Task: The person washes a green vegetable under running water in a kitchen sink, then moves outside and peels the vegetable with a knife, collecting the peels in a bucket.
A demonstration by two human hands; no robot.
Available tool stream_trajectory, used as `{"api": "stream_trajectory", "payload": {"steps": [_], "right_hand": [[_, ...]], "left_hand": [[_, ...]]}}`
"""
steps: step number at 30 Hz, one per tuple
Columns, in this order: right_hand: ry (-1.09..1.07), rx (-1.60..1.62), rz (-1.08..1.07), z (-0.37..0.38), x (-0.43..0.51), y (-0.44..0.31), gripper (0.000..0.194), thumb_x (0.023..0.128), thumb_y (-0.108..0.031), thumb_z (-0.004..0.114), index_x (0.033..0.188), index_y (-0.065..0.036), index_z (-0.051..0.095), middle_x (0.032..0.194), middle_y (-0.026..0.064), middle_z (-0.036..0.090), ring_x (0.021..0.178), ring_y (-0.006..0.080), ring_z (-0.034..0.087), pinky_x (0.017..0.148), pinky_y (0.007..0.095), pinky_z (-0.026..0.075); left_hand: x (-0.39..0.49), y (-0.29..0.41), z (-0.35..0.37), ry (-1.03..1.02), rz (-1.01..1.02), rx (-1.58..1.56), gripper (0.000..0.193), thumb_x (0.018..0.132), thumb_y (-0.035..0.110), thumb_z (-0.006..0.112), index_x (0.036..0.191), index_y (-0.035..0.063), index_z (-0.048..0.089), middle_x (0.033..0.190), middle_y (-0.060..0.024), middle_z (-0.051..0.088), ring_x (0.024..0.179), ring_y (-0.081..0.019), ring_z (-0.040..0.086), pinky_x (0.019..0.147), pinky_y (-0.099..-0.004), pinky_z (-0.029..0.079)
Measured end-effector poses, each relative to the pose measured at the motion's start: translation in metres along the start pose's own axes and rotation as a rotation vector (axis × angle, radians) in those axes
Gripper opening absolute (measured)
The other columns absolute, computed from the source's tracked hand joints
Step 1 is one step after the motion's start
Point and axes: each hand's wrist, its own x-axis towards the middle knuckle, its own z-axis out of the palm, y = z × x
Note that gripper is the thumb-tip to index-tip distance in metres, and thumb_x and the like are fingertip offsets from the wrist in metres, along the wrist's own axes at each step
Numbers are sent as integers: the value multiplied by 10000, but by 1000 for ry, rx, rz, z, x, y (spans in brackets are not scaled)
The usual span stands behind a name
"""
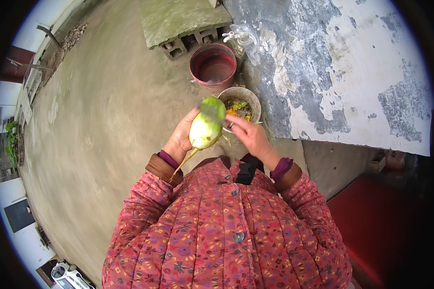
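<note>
A green and white radish with a long thin root tail lies in my left hand, whose fingers wrap its left side. The tail hangs down towards my left cuff. My right hand holds a blurred, flat, greyish blade, seemingly a knife, laid across the radish's green upper end. The handle is mostly hidden by my fingers. Just beyond my right hand stands a whitish bucket with yellow and green leaf scraps inside.
Behind the whitish bucket is a red bucket. A white tap with plastic film sits by the peeling wall. A stone slab rests on concrete blocks. Concrete ground extends left; a red surface is at lower right.
</note>
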Motion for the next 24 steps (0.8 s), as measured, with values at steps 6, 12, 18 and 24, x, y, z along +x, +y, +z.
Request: {"api": "stream_trajectory", "payload": {"steps": [6,12,18,24], "right_hand": [[280,-8,403,-17,3,44,324,971,-312,516,1237,-149,602,851,134,675,754,229,656,687,335,490],[119,-24,-97,2,-14,-28,315,940,-270,569,1238,-176,604,881,114,664,743,275,661,651,349,504],[154,-263,174,-14,7,7,309,941,-282,546,1235,-208,609,967,144,679,811,327,659,654,382,509],[118,-152,285,-24,-3,-9,316,937,-305,556,1233,-204,603,957,140,682,822,330,663,667,381,516]], "left_hand": [[-4,3,6,-186,-136,-31,659,920,572,500,1365,88,468,1220,-232,589,1006,-430,625,805,-547,547],[0,1,8,-94,-175,-71,624,923,556,507,1338,90,493,1213,-206,601,1001,-385,638,826,-549,543],[-10,-7,7,-80,-68,38,579,923,508,544,1303,72,524,1173,-191,630,979,-354,654,869,-549,526],[-13,-6,7,-121,-32,9,552,943,485,524,1306,69,524,1200,-190,620,1008,-320,653,872,-529,531]]}}
